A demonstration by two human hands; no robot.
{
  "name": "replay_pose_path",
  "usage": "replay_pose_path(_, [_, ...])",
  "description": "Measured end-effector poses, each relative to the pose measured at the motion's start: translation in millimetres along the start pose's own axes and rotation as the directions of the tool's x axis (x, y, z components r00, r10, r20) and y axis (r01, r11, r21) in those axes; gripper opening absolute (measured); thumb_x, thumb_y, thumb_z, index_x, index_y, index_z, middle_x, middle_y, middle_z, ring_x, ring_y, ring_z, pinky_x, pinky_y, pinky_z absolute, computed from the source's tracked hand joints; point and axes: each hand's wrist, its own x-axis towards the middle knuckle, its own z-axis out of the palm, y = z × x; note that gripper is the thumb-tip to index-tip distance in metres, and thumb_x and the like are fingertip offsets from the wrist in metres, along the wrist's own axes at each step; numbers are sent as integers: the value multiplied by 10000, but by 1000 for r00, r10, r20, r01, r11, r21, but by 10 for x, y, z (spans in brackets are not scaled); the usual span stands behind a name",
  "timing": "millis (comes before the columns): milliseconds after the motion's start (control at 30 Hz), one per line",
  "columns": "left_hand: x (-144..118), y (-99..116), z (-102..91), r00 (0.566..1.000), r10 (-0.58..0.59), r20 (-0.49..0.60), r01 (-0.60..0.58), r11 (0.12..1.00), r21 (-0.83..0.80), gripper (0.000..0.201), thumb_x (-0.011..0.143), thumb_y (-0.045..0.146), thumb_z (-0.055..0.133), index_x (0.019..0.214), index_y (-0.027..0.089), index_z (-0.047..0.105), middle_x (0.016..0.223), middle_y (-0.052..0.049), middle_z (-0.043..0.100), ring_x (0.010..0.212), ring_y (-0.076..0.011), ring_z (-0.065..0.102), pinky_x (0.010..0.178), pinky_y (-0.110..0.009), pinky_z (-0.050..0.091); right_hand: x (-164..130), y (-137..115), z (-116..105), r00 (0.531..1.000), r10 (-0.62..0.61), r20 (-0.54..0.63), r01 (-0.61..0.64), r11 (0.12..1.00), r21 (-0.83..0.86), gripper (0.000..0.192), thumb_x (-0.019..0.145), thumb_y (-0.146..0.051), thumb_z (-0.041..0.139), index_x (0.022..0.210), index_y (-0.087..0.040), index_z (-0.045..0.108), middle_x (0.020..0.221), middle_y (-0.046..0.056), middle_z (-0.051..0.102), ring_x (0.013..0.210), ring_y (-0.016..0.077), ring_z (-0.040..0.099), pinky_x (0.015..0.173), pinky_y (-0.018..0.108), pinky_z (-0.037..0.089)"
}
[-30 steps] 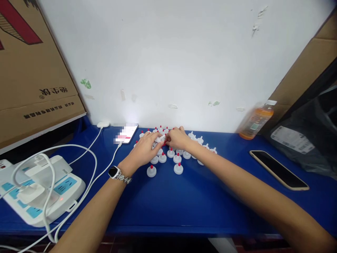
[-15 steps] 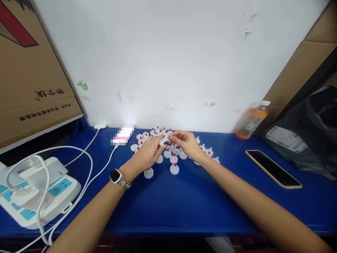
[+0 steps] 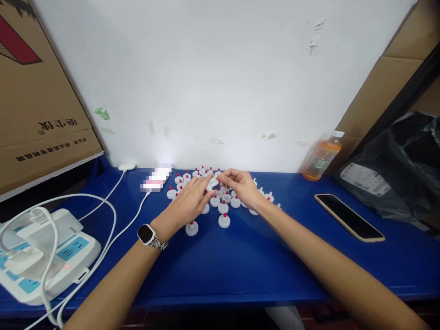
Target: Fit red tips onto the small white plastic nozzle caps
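Between the fingers and thumb of my left hand [image 3: 189, 201], a white nozzle cap [image 3: 212, 184] is held above the table, its nozzle side toward the right. My right hand [image 3: 242, 189] is closed in a pinch at the nozzle end; what sits between those fingertips is too small to make out. Around and below both hands stand several white nozzle caps with red tips [image 3: 224, 221], upright on the blue table [image 3: 220, 270]. Beside my right wrist are several white nozzle caps without red tips [image 3: 269, 197], partly hidden by the hand.
A power strip [image 3: 75, 256] with plugs and white cables [image 3: 113, 220] lies at the left. A blurred-out lit device [image 3: 158, 178] rests near the white wall [image 3: 220, 82]. At the right are a phone [image 3: 349, 217], an orange drink bottle [image 3: 323, 158] and a dark plastic bag [image 3: 398, 169].
The view has shifted slightly, so most things appear a little further left. Both hands keep nearly the same pose around the white nozzle cap.
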Motion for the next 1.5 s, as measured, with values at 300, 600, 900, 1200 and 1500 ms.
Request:
replay_pose_path(300, [-1, 39, -1, 1000, -3, -24, 2, 998, -68, 520, 1043, 422, 315, 1517, 208, 291, 1436, -126, 500, 1289, -264, 466, 1108, -478, 387, -47, -64, 33, 1000, -17, -8, 17, 1000, -7, 368, 702, -506, 792, 744, -169, 651, 662, -3, 632, 617, 113, 541, 620, 263, 442])
replay_pose_path(600, [11, 110, -16, 997, -28, -68, 17, 987, -157, 557, 1042, 435, 317, 1552, 235, 219, 1459, -123, 483, 1299, -264, 461, 1101, -475, 387, -76, -140, 79, 998, -64, 19, 63, 997, 37, 357, 735, -501, 771, 745, -173, 634, 654, -4, 630, 598, 109, 537, 619, 267, 446])
replay_pose_path(900, [87, -39, -90, 963, -217, -159, 220, 975, 3, 617, 997, 496, 403, 1516, 186, 281, 1306, -139, 562, 1197, -301, 501, 1014, -495, 414, 373, 67, -171, 994, -74, 74, 100, 890, -445, 212, 845, -349, 646, 807, -144, 677, 705, 43, 694, 647, 147, 614, 615, 267, 456])
replay_pose_path(1200, [18, -74, -108, 969, -194, -150, 197, 980, 10, 362, 1010, 451, 385, 1215, 225, 580, 1188, -83, 580, 1116, -276, 516, 970, -463, 430, 676, 360, -209, 950, 37, 309, 219, 626, -748, 138, 826, -207, 616, 800, -143, 736, 701, 27, 723, 629, 139, 626, 628, 247, 439])
replay_pose_path(1500, [99, 2, -74, 982, -150, -117, 149, 989, -21, 328, 1017, 407, 373, 1111, 224, 629, 1079, -74, 606, 1030, -255, 551, 920, -443, 446, 446, 156, -556, 991, -93, 96, 133, 626, -768, 365, 931, -414, 509, 1046, -157, 741, 638, 2, 662, 585, 134, 561, 601, 250, 395])
